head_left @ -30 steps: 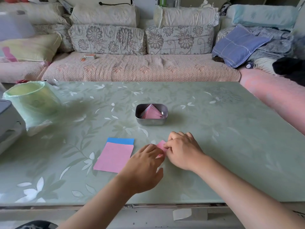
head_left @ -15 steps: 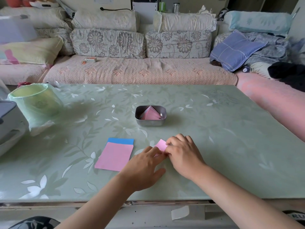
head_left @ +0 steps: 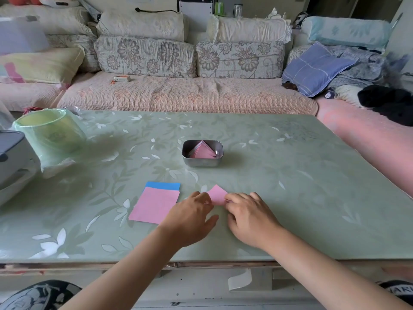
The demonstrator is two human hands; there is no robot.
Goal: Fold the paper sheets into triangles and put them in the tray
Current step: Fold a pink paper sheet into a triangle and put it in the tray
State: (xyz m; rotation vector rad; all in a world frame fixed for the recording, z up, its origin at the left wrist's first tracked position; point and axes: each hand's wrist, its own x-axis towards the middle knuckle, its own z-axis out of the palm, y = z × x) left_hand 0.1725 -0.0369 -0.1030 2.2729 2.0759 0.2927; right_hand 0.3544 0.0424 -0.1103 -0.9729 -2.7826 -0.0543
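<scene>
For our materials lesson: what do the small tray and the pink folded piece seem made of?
The rounded grey tray looks like metal, probably steel: dull sheen, reflective walls. The pink folded piece looks like thin matte paper: crisp edges, no gloss.

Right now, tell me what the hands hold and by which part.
The folded pink paper: the left hand pinches its left corner, the right hand its right edge.
</scene>
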